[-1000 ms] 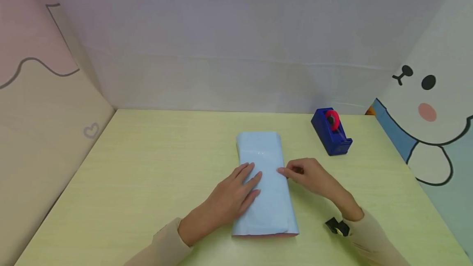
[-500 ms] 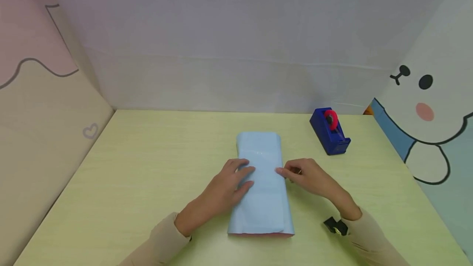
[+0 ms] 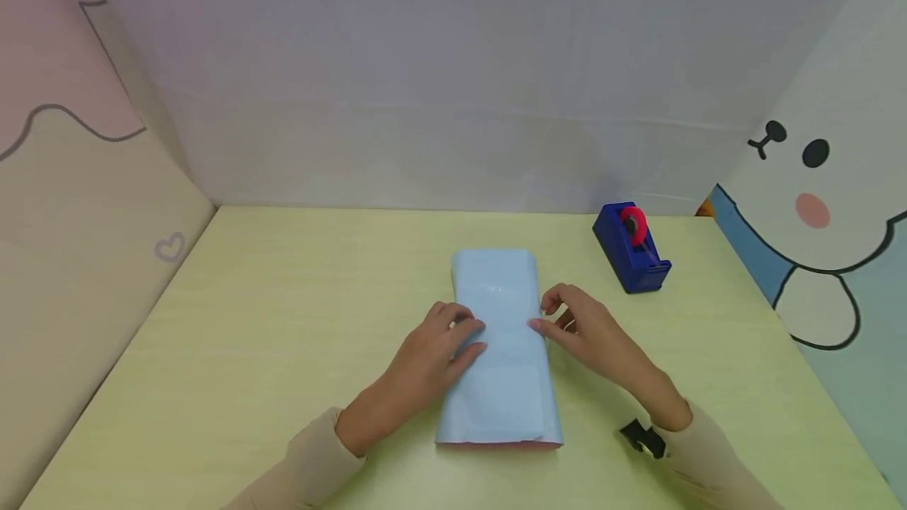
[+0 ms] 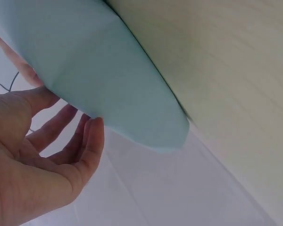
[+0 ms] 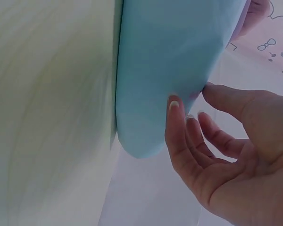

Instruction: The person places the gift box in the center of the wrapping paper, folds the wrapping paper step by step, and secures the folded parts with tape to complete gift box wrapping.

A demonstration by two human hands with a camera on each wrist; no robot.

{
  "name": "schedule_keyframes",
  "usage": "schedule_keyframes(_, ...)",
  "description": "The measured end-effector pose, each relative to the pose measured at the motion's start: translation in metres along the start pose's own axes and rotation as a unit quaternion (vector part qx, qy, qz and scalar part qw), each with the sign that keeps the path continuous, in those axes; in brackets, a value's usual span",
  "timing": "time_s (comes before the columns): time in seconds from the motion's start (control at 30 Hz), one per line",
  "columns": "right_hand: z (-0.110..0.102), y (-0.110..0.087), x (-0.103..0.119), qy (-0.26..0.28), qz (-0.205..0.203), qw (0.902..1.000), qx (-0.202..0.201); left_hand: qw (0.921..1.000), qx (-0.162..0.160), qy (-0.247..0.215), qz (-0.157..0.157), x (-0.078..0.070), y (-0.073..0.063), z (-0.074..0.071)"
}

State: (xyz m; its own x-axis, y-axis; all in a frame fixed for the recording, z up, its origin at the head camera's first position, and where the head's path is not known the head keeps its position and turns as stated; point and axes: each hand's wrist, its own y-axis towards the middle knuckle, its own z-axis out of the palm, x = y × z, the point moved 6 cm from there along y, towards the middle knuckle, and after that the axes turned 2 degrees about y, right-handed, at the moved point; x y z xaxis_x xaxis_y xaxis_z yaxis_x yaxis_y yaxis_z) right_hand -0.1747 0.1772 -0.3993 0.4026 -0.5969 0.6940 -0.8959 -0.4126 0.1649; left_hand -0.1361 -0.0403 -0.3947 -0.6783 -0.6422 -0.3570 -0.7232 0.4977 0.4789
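A long light blue paper package point(image 3: 499, 384), folded like a flattened tube, lies lengthwise on the table. A reddish inner side shows at its near end, and small glints mark its upper part. My left hand point(image 3: 432, 356) rests at its left edge, fingertips and thumb on the top face; in the left wrist view the little finger touches the side wall. My right hand point(image 3: 591, 333) is at the right edge, its thumb on the rim. The other fingers are loosely bent beside the paper's side point(image 5: 155, 61), the forefinger raised away from the thumb.
A blue tape dispenser point(image 3: 633, 250) with a red-cored roll stands at the back right of the pale wooden table point(image 3: 283, 297). Behind it is a white cloth wall point(image 3: 425, 101), with cartoon-printed panels left and right. A small black piece point(image 3: 643, 439) sits by my right cuff.
My left hand has drawn back toward the package's left edge, its fingers more bent. The package's near end has shifted slightly left. My right fingers have spread from the thumb.
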Motion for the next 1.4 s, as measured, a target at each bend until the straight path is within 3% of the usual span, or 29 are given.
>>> schedule_keyframes(0.17, -0.001, -0.005, 0.008, -0.01, -0.055, 0.9984, -0.012, 0.9997, -0.017, 0.013, 0.007, -0.003, -0.003, -0.001)
schedule_keyframes(0.43, 0.002, -0.014, 0.016, 0.003, -0.124, 0.9923, 0.001, 0.9995, 0.018, 0.017, 0.021, -0.007, -0.016, -0.003)
schedule_keyframes(0.7, 0.009, -0.026, 0.021, 0.001, -0.121, 0.9926, 0.011, 0.9991, 0.035, 0.004, 0.023, -0.009, -0.021, -0.002)
schedule_keyframes(1.0, 0.015, -0.035, 0.029, -0.043, -0.112, 0.9928, 0.001, 0.9988, 0.034, 0.023, 0.026, -0.011, -0.026, -0.001)
schedule_keyframes(1.4, 0.022, -0.043, 0.041, -0.125, -0.169, 0.9768, -0.04, 0.9972, 0.013, 0.067, 0.03, -0.016, -0.023, 0.004)
